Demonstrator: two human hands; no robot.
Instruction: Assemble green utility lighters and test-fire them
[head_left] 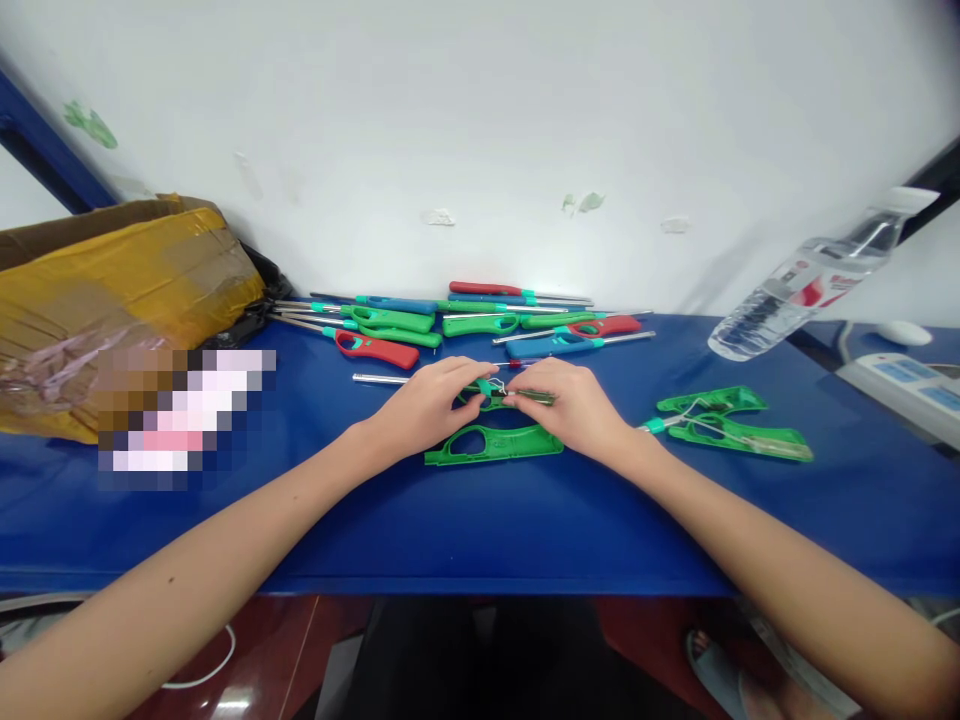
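My left hand [431,405] pinches the teal collar of a green lighter whose metal tube [379,379] points left. Fingers of my right hand [566,400] are closed on the inner part [536,397] of the same lighter, with thin white wires showing between the hands. Just below lies an empty green shell half [499,447] with a loop-shaped opening, on the blue table [465,530]. Part of another green shell piece shows under my fingers. To the right rests an opened green lighter [739,435], its two halves spread apart with wires between them.
Several red, blue and green lighters [397,320] lie along the wall. A taped cardboard box [127,300] stands at the left. At the right are a tilted water bottle [817,280], a power strip [907,385] and a white rounded object [904,333].
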